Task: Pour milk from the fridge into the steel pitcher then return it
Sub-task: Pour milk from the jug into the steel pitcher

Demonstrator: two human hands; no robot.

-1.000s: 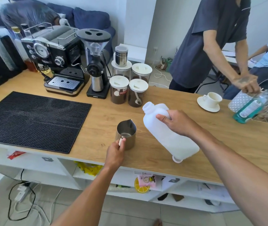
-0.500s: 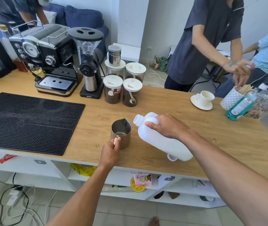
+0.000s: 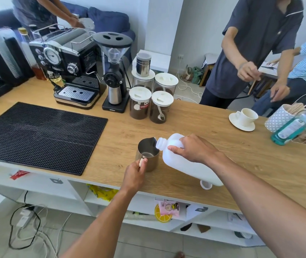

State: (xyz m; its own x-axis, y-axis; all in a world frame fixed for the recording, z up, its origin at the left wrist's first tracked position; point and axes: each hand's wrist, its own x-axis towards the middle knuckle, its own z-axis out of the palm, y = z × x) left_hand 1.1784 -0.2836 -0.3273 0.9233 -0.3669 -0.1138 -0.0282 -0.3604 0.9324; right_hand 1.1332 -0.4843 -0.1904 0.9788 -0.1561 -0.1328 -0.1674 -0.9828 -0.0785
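Wooden counter, black mat, white wall

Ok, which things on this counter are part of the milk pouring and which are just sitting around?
In use:
steel pitcher, steadied by the left hand
milk jug, tipped by the right hand
jug cap

Lying about:
espresso machine
grinder
coffee canisters
black mat
cup and saucer

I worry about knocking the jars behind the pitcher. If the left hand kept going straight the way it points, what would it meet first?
The left hand already grips the steel pitcher, so that comes first. The coffee jars stand farther along, apparently well behind it.
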